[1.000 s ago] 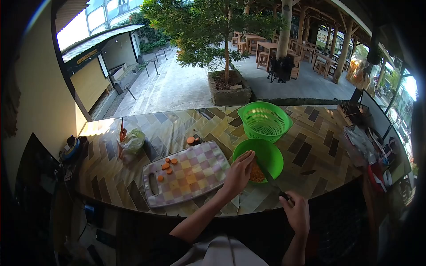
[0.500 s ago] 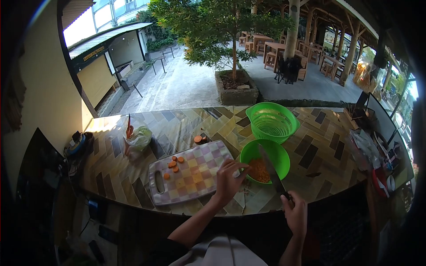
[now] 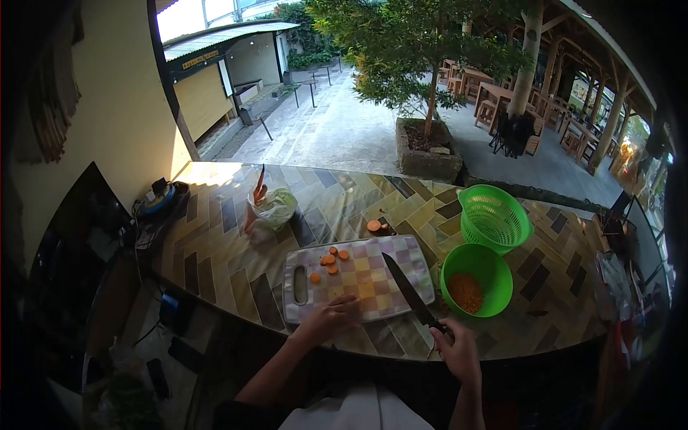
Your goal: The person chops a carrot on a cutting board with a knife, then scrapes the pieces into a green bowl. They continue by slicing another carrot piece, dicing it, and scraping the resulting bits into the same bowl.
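Observation:
My right hand (image 3: 459,350) is wrapped round the dark handle of a kitchen knife (image 3: 408,288), its blade slanting up and left over the right part of the checkered cutting board (image 3: 390,265). Over the near edge of the board is my left hand (image 3: 333,319), slightly blurred, its fingers loosely stretched with nothing visible in them. Several carrot slices (image 3: 330,260) lie on the board's upper left. Finely chopped orange bits, apparently carrot (image 3: 466,294), sit inside the green bowl (image 3: 494,269) right of the board.
A green colander (image 3: 494,215) stands behind the bowl. Beyond the board lies a cut carrot piece (image 3: 374,225). A plastic bag (image 3: 274,209) with vegetables is at the back left. Cables and devices (image 3: 159,197) occupy the left end of the tiled counter (image 3: 233,247).
Both hands have moved away from the bowl toward the board, the left hand farther left. The knife has swung from over the bowl to over the board. The view has shifted left.

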Demonstrator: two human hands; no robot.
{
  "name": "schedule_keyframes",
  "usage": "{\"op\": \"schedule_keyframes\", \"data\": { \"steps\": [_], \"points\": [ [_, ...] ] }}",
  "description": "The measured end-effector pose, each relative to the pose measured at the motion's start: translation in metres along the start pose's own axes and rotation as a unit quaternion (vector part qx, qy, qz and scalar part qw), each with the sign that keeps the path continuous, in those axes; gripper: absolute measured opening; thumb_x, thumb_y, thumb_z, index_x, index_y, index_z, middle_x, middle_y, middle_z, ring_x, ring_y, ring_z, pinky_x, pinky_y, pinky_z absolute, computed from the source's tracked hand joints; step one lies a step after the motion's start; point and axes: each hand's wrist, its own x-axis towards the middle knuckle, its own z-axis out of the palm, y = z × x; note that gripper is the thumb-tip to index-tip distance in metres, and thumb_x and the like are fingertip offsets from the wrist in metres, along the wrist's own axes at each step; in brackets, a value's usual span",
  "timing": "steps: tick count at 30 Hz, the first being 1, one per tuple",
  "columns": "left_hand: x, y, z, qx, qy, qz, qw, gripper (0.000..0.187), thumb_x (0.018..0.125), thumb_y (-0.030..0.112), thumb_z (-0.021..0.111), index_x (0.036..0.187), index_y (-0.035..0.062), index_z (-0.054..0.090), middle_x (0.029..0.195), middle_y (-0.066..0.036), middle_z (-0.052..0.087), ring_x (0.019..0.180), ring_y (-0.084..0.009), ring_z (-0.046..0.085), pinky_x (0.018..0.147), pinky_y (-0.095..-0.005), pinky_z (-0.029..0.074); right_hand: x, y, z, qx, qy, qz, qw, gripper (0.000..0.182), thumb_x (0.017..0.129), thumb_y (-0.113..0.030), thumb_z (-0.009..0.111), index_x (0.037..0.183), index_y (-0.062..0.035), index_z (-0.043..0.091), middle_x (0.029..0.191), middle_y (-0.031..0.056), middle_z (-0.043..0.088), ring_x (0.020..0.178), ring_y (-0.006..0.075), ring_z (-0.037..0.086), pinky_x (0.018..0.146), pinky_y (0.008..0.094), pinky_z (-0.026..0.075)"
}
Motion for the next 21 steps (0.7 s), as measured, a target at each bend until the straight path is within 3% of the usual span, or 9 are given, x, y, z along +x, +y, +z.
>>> {"op": "schedule_keyframes", "data": {
  "steps": [2,11,14,17,21],
  "points": [
    [0.0,-0.012,-0.006,-0.002,-0.023,0.046,0.999,0.027,0.08,0.016,0.076,0.106,0.0102,0.074,0.127,-0.007,0.066,0.127,-0.0281,0.055,0.104,-0.0389,0.049,0.005,-0.01,0.013,0.026,-0.014,0.035,0.999,0.025,0.094,-0.019,0.066,0.101,0.0047,0.064,0.067,0.0128,0.063,0.058,0.0148,0.06,0.055,0.0311,0.044],
    [0.009,-0.01,-0.054,-0.197,-0.04,-0.143,0.969,0.025,0.082,0.009,0.073,0.107,0.0048,0.074,0.128,-0.011,0.065,0.124,-0.0272,0.057,0.102,-0.0375,0.047,0.018,-0.014,0.061,0.048,-0.019,0.088,0.995,0.027,0.092,-0.019,0.068,0.102,0.0051,0.064,0.07,0.0102,0.065,0.058,0.0129,0.061,0.053,0.0302,0.045],
    [0.023,-0.026,-0.07,-0.142,0.117,-0.122,0.975,0.035,0.083,0.012,0.073,0.115,0.001,0.069,0.124,-0.015,0.066,0.117,-0.0322,0.06,0.098,-0.0393,0.049,0.018,-0.018,0.073,0.073,0.012,0.107,0.991,0.026,0.092,-0.017,0.068,0.105,0.0048,0.062,0.071,0.0095,0.065,0.057,0.0117,0.06,0.052,0.0292,0.043],
    [0.042,-0.05,-0.074,-0.067,0.146,-0.161,0.974,0.033,0.084,0.009,0.071,0.115,-0.0007,0.068,0.124,-0.016,0.065,0.117,-0.0325,0.06,0.099,-0.0389,0.048,0.016,-0.004,0.089,0.071,0.041,0.1,0.992,0.027,0.091,-0.013,0.069,0.11,0.0042,0.06,0.071,0.008,0.063,0.056,0.0107,0.058,0.05,0.0279,0.042],
    [0.064,-0.077,-0.062,-0.046,0.121,-0.123,0.984,0.029,0.077,-0.001,0.067,0.106,-0.0022,0.07,0.119,-0.018,0.066,0.111,-0.0333,0.061,0.097,-0.0381,0.048,0.007,-0.008,0.102,0.101,0.072,0.11,0.986,0.026,0.091,-0.01,0.068,0.111,0.0031,0.059,0.07,0.005,0.06,0.054,0.0093,0.055,0.049,0.0262,0.041]
  ]
}}
